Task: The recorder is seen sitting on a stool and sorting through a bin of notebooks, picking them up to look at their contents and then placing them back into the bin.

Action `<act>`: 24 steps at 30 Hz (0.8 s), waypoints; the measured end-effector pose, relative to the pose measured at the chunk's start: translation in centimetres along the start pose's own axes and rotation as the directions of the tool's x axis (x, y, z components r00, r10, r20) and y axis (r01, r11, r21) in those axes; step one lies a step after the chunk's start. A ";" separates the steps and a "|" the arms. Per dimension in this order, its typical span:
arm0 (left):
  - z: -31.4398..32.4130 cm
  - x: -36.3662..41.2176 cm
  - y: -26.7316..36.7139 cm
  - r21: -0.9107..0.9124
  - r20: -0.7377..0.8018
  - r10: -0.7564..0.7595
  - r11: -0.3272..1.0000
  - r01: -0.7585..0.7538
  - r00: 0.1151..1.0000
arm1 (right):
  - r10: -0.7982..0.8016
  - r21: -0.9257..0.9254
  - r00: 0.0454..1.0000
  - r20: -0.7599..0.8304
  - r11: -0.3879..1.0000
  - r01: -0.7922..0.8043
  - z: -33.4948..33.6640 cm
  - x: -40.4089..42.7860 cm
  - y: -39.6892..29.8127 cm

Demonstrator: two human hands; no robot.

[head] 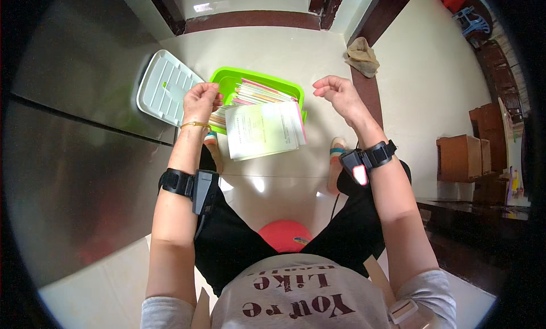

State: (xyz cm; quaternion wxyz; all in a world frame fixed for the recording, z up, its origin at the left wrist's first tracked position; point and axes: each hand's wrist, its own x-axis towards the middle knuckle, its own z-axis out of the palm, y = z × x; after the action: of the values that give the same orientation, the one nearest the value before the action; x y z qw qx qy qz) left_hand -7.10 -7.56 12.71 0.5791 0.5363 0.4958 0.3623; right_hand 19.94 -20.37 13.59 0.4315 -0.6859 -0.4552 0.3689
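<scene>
A bright green plastic storage bin [256,73] stands on the floor in front of me. Rows of thin books or booklets [262,93] with pale and pink edges fill much of it. A few printed booklets [264,130] lie flat on top, overhanging the near rim. My left hand [202,102] hovers by the bin's left end, fingers half curled, with nothing visible in it. To the right of the bin, my right hand [339,96] is raised in the air, empty, its fingers loosely bent. The white ribbed lid [168,90] leans at the left, partly behind my left hand.
Dark glossy appliance or cabinet doors [85,90] rise close on the left. A brown cloth or bag [362,58] lies by the dark threshold strip at right. Cardboard boxes [458,158] sit farther right. A red round seat [286,236] shows between my legs.
</scene>
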 end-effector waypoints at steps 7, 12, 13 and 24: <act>0.1 0.2 0.3 -0.061 0.014 0.038 0.997 -0.037 0.999 | 0.032 0.184 0.997 -0.067 0.983 -0.019 -0.7 2.3 -0.4; 0.1 1.0 0.8 -0.034 -0.005 0.023 0.999 -0.023 1.000 | 0.006 0.043 0.989 0.149 0.999 -0.012 1.3 2.7 -0.9; 0.2 1.3 0.9 -0.029 0.001 0.029 0.999 -0.029 1.000 | 0.010 0.048 0.988 0.153 0.999 -0.017 2.3 2.5 -0.7; 3.4 4.4 2.6 -0.052 0.042 -0.043 0.998 0.045 0.998 | 0.097 -0.586 0.854 0.511 0.766 0.264 7.3 5.2 5.9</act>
State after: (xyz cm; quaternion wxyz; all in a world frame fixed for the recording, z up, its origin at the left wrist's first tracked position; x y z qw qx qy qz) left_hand -2.50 -3.84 14.18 0.6110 0.5171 0.4856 0.3514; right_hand 16.76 -14.85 4.96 0.0526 -0.6450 -0.6819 0.3409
